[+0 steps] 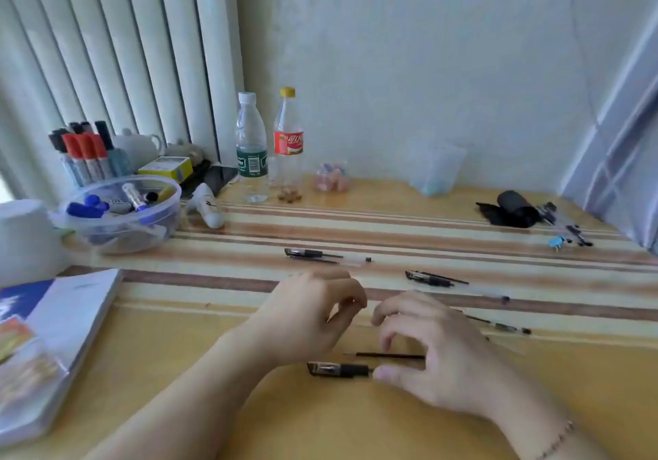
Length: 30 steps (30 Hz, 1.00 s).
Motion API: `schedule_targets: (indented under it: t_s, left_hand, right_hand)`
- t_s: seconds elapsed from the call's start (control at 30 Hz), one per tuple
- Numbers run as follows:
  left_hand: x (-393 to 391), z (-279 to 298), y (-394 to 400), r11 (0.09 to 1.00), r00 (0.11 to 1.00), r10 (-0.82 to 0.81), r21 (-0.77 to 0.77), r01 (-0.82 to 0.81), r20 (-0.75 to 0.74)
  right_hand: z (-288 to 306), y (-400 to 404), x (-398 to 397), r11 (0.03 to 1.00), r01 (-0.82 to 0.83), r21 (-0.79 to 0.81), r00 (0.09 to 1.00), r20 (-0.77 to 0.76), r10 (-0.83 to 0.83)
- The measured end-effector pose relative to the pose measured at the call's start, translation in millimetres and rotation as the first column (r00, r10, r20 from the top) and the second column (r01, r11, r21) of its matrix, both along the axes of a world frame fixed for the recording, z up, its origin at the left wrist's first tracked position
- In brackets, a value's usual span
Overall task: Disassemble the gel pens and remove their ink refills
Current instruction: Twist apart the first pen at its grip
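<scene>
A black pen cap section (338,369) lies on the yellow table near the front, and a thin black ink refill (388,355) lies just behind it. My right hand (431,349) hovers over both with fingers spread; its thumb tip touches the cap section's right end, and the fingers hide the refill's right end. My left hand (309,317) is to the left, loosely curled, with nothing visible in it. Two more taken-apart pens (313,255) (431,278) lie farther back with clear barrels beside them. Another pen part (505,328) sits right of my right hand.
A clear bowl of markers (121,210) and a cup of markers (85,153) stand at back left, with a book (60,335) at the left edge. Two bottles (252,146) (288,143) stand by the wall. A black pouch (512,210) with loose pen parts is at back right.
</scene>
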State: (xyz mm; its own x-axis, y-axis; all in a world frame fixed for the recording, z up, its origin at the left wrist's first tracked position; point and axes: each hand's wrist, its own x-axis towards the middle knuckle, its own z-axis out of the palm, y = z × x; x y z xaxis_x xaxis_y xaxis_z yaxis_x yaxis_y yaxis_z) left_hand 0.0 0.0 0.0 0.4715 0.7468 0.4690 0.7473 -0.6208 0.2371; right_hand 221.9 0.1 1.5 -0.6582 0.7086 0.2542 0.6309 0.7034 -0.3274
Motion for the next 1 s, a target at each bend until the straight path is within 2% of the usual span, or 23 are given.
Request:
schedule_targets:
  t_s: [0.1, 0.27, 0.37, 0.43, 0.5, 0.67, 0.83, 1.0]
  left_hand:
    - [-5, -4, 3, 0.999, 0.992, 0.019, -0.051, -0.013, 0.126]
    - [-2, -2, 0, 0.999, 0.986, -0.018, -0.046, 0.026, 0.168]
    - [-3, 6, -4, 0.984, 0.989, -0.087, -0.142, 0.104, 0.121]
    - [-3, 8, -8, 0.969, 0.989, -0.144, -0.208, 0.137, -0.022]
    - [0, 4, -12, 0.986, 0.982, -0.129, -0.127, 0.112, -0.135]
    - [6, -2, -8, 0.999, 0.997, -0.049, 0.012, 0.049, -0.065]
    - [-1, -4, -3, 0.997, 0.997, -0.067, -0.051, 0.065, -0.041]
    - [-5, -1, 1, 0.988, 0.996, -0.072, -0.130, 0.078, 0.048]
  right_hand:
    - [-3, 1, -4, 0.997, -0.015, -0.075, 0.990, 0.137, 0.025]
    - [-5, 0, -7, 0.995, -0.069, -0.070, 0.984, 0.161, 0.079]
    - [-3, 3, -4, 0.997, -0.044, -0.066, 0.994, 0.092, 0.050]
    - [-3, 8, 0, 0.999, 0.037, -0.032, 0.999, 0.008, -0.036]
    - [-5, 10, 0, 0.994, 0.111, 0.000, 0.989, -0.100, -0.111]
    - [-10, 9, -10, 0.984, 0.158, 0.087, 0.968, -0.213, -0.136]
    - [-13, 11, -12, 0.976, 0.152, 0.155, 0.965, -0.237, -0.113]
    - [-13, 11, -12, 0.958, 0.184, 0.221, 0.958, -0.259, -0.124]
